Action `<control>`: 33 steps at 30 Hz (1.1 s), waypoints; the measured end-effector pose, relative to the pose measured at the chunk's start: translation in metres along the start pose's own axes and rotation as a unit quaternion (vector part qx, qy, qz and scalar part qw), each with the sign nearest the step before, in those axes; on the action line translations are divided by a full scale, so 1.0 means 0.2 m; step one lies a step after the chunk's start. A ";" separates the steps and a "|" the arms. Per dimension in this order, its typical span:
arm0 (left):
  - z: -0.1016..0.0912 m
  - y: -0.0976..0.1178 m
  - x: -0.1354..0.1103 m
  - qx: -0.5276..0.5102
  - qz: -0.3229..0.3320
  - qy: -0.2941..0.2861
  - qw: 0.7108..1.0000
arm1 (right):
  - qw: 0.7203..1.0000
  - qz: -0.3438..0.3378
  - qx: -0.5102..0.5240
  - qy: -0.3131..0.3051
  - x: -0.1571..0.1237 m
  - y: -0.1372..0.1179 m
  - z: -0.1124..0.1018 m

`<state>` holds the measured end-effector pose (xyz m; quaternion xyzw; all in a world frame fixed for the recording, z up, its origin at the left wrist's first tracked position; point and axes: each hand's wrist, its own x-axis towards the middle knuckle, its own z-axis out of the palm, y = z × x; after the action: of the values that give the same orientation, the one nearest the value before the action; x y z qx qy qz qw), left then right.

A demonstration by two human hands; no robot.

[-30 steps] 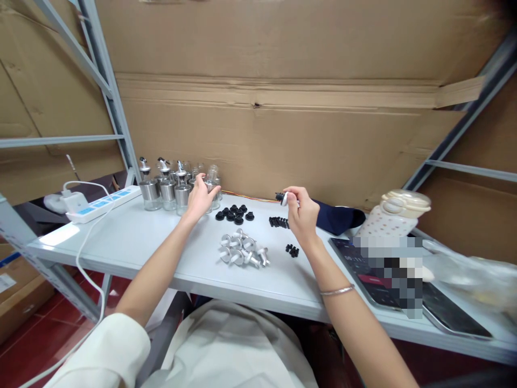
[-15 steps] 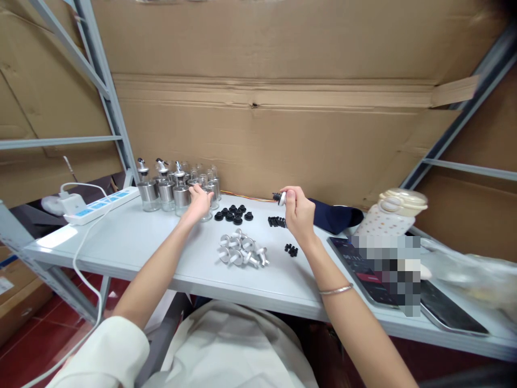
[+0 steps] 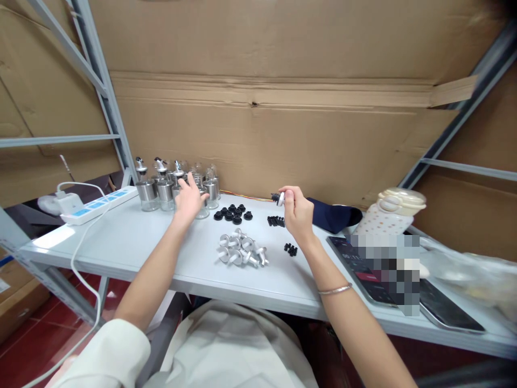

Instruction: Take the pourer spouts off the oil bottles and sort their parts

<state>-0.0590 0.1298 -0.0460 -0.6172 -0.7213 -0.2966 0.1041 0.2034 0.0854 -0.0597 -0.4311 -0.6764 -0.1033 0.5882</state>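
My left hand (image 3: 189,202) is open with its fingers apart, in front of a row of glass bottles with metal sleeves; whether it touches one cannot be told. Three of them carry pour spouts, such as the bottle (image 3: 147,193) at the left end. A bare-necked bottle (image 3: 211,188) stands just right of the hand. My right hand (image 3: 299,215) is closed on a pour spout (image 3: 278,199), held above the table with its black ribbed end pointing left. Below lie black stoppers (image 3: 233,214), silver spout pieces (image 3: 241,249), black tubes (image 3: 276,221) and small black caps (image 3: 291,249).
A white power strip (image 3: 99,205) with a cable lies at the table's left. To the right are a dark blue cloth item (image 3: 337,216), a dotted cup (image 3: 390,213), a phone (image 3: 359,269), another dark device (image 3: 450,307) and plastic bags (image 3: 476,280). Cardboard (image 3: 258,140) closes the back.
My left hand has shifted slightly left and its fingers have lifted and spread, uncovering a bottle at its right. My right hand keeps the pour spout in nearly the same place.
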 end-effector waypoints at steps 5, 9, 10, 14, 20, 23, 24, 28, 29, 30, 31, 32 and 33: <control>0.05 0.10 -0.05 -0.147 0.203 0.142 0.958 | 0.999 0.018 0.024 -0.020 0.00 -0.02 0.00; 0.09 0.22 -0.15 -0.162 0.461 0.088 0.868 | 0.994 0.015 0.061 -0.087 0.01 -0.05 0.00; 0.09 0.24 -0.17 -0.157 0.495 0.084 0.850 | 0.990 0.023 0.078 -0.112 0.01 -0.05 0.00; 0.12 0.29 -0.23 -0.147 0.547 0.093 0.819 | 0.960 0.104 0.164 -0.203 0.01 -0.06 0.03; 0.11 0.28 -0.23 -0.151 0.509 0.089 0.843 | 0.870 0.235 0.354 -0.251 0.02 -0.05 0.03; 0.11 0.27 -0.22 -0.163 0.496 0.088 0.848 | 0.833 0.260 0.401 -0.279 0.02 -0.05 0.02; 0.11 0.27 -0.22 -0.163 0.495 0.086 0.849 | 0.824 0.263 0.411 -0.287 0.02 -0.04 0.01; 0.12 0.27 -0.22 -0.152 0.499 0.050 0.852 | 0.800 0.270 0.417 -0.337 0.02 -0.03 0.00; 0.13 0.27 -0.22 -0.146 0.499 0.038 0.853 | 0.796 0.273 0.412 -0.351 0.02 -0.03 0.00; 0.13 0.27 -0.23 -0.140 0.499 0.029 0.855 | 0.792 0.277 0.405 -0.364 0.02 -0.03 -0.01; 0.13 0.27 -0.23 -0.134 0.499 0.023 0.856 | 0.787 0.281 0.399 -0.378 0.02 -0.04 -0.01; 0.14 0.27 -0.23 -0.129 0.500 0.019 0.856 | 0.780 0.285 0.394 -0.393 0.02 -0.04 -0.02; 0.14 0.27 -0.23 -0.127 0.501 0.018 0.856 | 0.771 0.287 0.392 -0.412 0.02 -0.04 -0.03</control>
<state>0.0091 0.1113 -0.0752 -0.8974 -0.2687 -0.3048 0.1718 0.2012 0.0785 -0.0517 -0.3389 -0.6805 0.5314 0.3737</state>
